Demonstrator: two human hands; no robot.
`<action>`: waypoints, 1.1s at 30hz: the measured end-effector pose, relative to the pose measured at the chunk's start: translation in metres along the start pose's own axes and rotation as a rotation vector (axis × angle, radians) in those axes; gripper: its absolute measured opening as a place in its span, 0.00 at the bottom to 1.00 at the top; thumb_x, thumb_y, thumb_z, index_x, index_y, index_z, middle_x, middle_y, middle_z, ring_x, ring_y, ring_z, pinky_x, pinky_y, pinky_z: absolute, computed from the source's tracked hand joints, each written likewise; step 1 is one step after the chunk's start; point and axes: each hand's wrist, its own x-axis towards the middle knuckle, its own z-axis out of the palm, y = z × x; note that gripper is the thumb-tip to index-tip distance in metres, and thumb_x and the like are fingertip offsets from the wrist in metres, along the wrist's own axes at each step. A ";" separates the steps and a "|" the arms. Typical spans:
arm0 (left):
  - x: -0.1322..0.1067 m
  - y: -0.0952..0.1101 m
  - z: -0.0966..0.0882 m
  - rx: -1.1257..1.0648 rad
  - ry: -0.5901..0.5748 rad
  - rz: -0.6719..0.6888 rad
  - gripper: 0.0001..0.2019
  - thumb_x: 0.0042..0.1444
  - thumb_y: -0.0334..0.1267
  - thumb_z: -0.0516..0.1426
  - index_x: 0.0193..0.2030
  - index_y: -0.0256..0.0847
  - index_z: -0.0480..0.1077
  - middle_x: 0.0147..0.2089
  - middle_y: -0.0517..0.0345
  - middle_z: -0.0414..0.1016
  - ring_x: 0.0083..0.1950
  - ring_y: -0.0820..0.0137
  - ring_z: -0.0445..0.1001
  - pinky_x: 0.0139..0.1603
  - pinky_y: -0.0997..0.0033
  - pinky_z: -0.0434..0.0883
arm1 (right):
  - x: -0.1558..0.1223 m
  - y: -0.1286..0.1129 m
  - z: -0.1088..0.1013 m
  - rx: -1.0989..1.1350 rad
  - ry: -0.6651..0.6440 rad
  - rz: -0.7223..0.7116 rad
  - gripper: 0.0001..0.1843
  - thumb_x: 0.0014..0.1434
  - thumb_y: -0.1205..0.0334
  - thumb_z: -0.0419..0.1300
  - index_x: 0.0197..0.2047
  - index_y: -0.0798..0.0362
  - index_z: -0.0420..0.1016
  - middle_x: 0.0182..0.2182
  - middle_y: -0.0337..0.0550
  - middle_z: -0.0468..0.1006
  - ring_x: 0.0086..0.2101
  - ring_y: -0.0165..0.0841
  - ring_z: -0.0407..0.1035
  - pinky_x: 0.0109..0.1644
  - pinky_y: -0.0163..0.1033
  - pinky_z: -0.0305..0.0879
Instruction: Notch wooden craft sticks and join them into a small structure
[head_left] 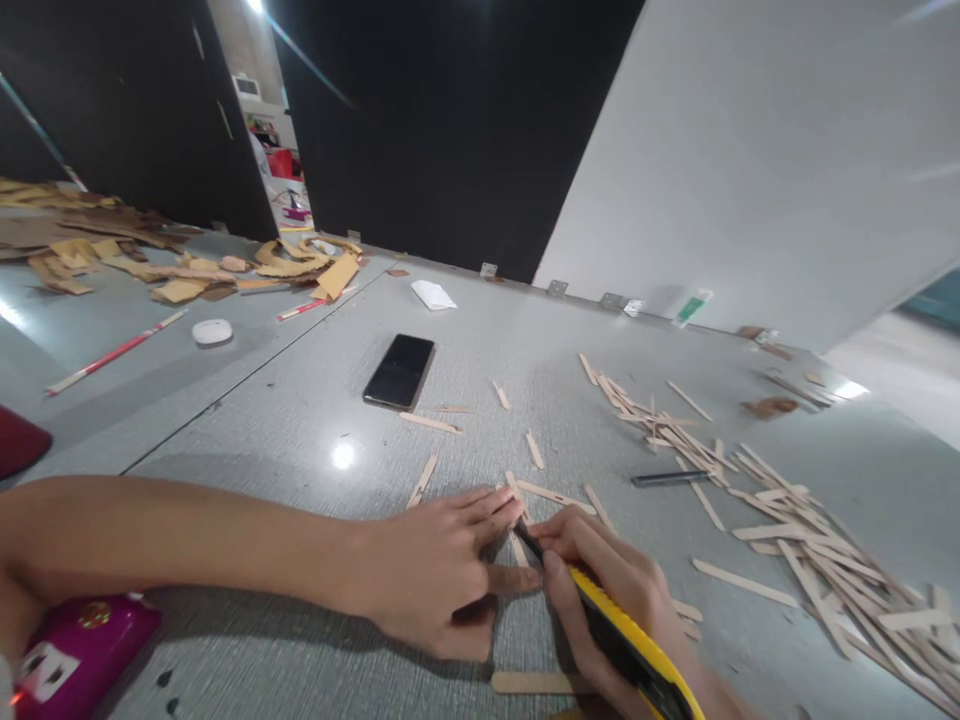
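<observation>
My right hand [600, 575] is closed around a yellow and black utility knife [634, 640]. Its dark blade tip points up and left at a wooden craft stick [517, 545] lying on the table. My left hand [450, 570] lies palm down with fingers stretched and apart, the fingertips pressing beside the blade on the stick. Part of that stick is hidden under the fingers. Just beyond the fingertips lie another craft stick [555, 495] with a dark notch and a few short cut pieces. A whole craft stick [540, 683] lies nearer me, partly under my right wrist.
A large pile of craft sticks [825, 560] spreads on the right, with a dark thin rod [671, 479] beside it. A phone [400, 372] and a folded white paper [433, 295] lie farther back. Cardboard scraps [195, 275] cover the far left. A purple device [90, 650] sits under my left arm.
</observation>
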 end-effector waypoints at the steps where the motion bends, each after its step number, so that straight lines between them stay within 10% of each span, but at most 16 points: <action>1: 0.000 0.000 0.000 0.002 -0.002 -0.005 0.30 0.68 0.46 0.56 0.74 0.37 0.64 0.81 0.29 0.49 0.80 0.38 0.54 0.78 0.42 0.55 | 0.001 0.000 0.000 -0.003 -0.001 -0.001 0.09 0.70 0.71 0.54 0.39 0.48 0.65 0.35 0.41 0.76 0.31 0.34 0.77 0.33 0.37 0.72; 20: -0.001 -0.003 0.001 0.019 0.009 -0.003 0.31 0.67 0.46 0.58 0.75 0.40 0.65 0.80 0.35 0.54 0.79 0.42 0.57 0.79 0.45 0.55 | -0.004 0.004 -0.003 0.058 -0.005 0.043 0.09 0.72 0.66 0.54 0.36 0.48 0.66 0.34 0.41 0.74 0.32 0.34 0.75 0.34 0.39 0.71; 33: -0.006 -0.010 0.005 -0.081 0.198 0.020 0.28 0.68 0.35 0.55 0.74 0.37 0.61 0.78 0.34 0.59 0.81 0.52 0.54 0.77 0.48 0.62 | -0.017 0.004 -0.002 0.606 0.160 0.493 0.15 0.73 0.47 0.61 0.42 0.50 0.79 0.28 0.38 0.77 0.23 0.29 0.71 0.25 0.33 0.69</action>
